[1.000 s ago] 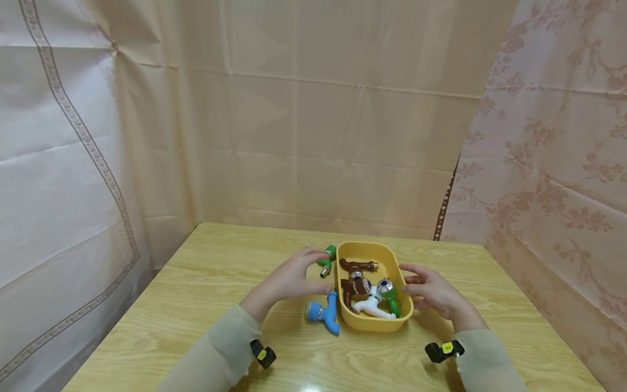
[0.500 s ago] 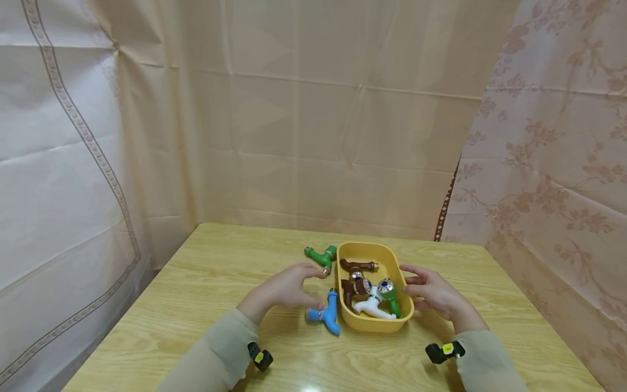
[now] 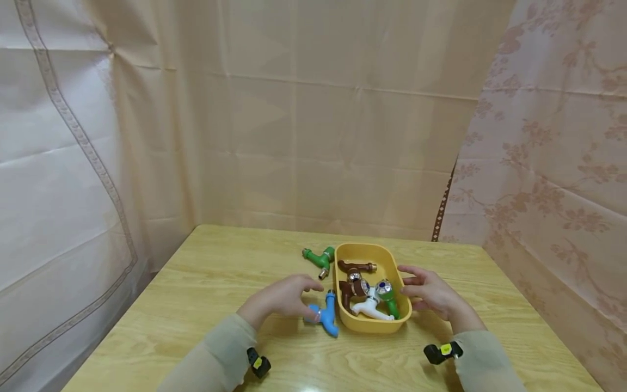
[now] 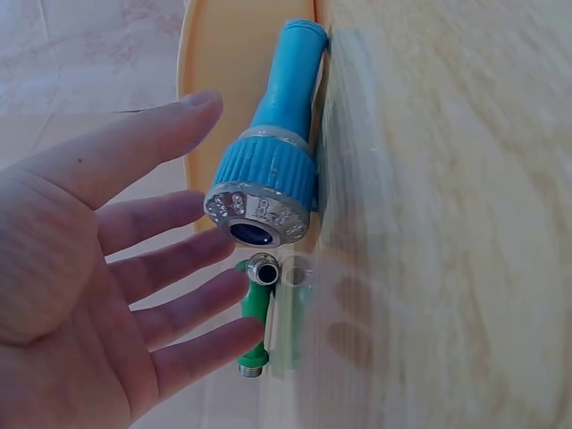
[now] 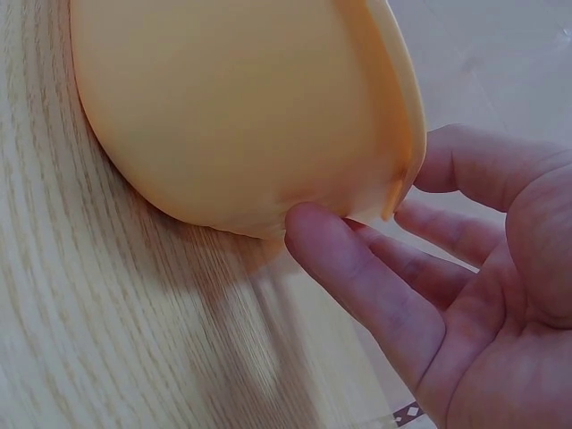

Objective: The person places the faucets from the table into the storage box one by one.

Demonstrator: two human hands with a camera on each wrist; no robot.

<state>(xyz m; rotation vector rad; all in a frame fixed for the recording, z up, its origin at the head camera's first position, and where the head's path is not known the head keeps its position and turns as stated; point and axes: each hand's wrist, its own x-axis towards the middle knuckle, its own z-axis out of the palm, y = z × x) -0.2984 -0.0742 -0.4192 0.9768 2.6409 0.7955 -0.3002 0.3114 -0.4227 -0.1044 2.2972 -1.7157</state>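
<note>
A blue tap [image 3: 330, 316] lies on the table just left of a yellow plastic tub [image 3: 372, 325]. Over the tap's handle end is my left hand [image 3: 281, 296], its thumb overlapping the knob in the head view. In the left wrist view that hand [image 4: 116, 259] has spread, extended fingers beside the blue tap [image 4: 290, 89] and holds nothing. A green tap [image 3: 319, 259] lies farther back at the tub's left side. My right hand [image 3: 433, 296] is at the tub's right side; in the right wrist view its loosely bent fingertips [image 5: 313, 228] touch the outer wall.
Inside the tub are two brown taps [image 3: 361, 267], a white tap [image 3: 372, 311] and another green tap [image 3: 392, 306]. All stand on a wooden table [image 3: 220, 261]. Beige cloth [image 3: 333, 136] hangs behind, with patterned cloth at both sides.
My left hand has drawn back from the green tap, leaving it fully visible, and has come down toward the blue tap's knob. The right hand has stayed at the tub.
</note>
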